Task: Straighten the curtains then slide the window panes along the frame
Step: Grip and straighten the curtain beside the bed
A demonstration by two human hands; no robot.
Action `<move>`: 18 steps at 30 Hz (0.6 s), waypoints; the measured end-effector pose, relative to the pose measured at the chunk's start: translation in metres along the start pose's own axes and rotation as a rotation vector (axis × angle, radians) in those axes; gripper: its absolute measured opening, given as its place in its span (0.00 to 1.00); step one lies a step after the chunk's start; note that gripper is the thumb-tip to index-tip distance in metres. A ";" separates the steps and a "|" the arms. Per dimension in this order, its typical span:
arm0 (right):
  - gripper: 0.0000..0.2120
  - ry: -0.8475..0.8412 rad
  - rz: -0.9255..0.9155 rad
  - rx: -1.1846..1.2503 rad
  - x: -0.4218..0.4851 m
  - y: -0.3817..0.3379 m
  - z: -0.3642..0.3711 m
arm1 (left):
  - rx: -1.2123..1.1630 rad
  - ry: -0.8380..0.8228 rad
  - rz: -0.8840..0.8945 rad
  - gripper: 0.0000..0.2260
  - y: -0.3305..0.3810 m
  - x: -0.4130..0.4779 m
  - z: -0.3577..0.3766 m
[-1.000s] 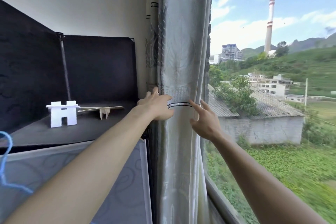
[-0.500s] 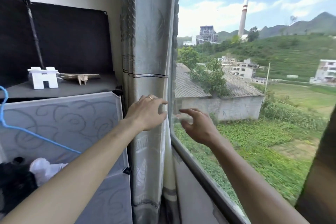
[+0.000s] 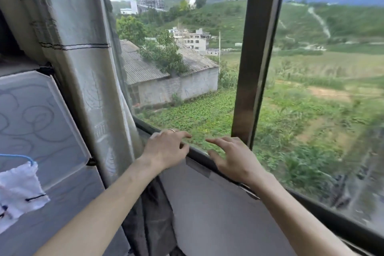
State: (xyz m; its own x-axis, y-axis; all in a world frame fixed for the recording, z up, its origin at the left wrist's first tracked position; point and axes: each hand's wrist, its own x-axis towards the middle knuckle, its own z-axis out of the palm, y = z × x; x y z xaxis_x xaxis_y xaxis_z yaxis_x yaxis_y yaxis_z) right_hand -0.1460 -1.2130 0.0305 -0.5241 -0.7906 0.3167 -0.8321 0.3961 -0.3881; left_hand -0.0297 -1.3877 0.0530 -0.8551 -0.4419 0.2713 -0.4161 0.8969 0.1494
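A grey patterned curtain hangs bunched at the left side of the window. The window's dark bottom rail runs from the curtain down to the right, and a dark vertical pane stile stands in the middle. My left hand, with a ring on one finger, hovers over the rail just right of the curtain, fingers apart and holding nothing. My right hand is spread open over the rail, just left of the stile's foot. Neither hand touches the curtain.
A fabric wardrobe panel with a swirl pattern stands left of the curtain. A white cloth hangs from a blue hanger at the lower left. A pale wall lies under the rail. Outside are fields and buildings.
Both hands have left the curtain and dropped down and to the right onto the window's bottom rail. My view has swung right, bringing the vertical stile into sight.
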 end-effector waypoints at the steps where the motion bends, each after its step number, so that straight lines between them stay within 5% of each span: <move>1: 0.20 0.042 0.200 -0.081 -0.068 0.015 -0.022 | -0.054 -0.076 0.198 0.18 0.048 -0.011 0.012; 8: 0.21 0.061 0.419 -0.146 -0.154 0.033 -0.045 | -0.126 -0.148 0.341 0.16 0.097 -0.031 0.035; 18: 0.20 0.321 0.907 -0.338 -0.381 0.065 -0.168 | -0.369 -0.267 0.864 0.15 0.339 -0.099 0.020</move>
State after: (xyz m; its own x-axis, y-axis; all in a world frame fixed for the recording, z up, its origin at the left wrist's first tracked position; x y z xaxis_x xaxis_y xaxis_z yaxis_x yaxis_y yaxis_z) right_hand -0.0304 -0.8076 0.0299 -0.9652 0.0158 0.2610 -0.0789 0.9340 -0.3483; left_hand -0.0923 -1.0399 0.0581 -0.8810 0.4242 0.2096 0.4709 0.8293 0.3011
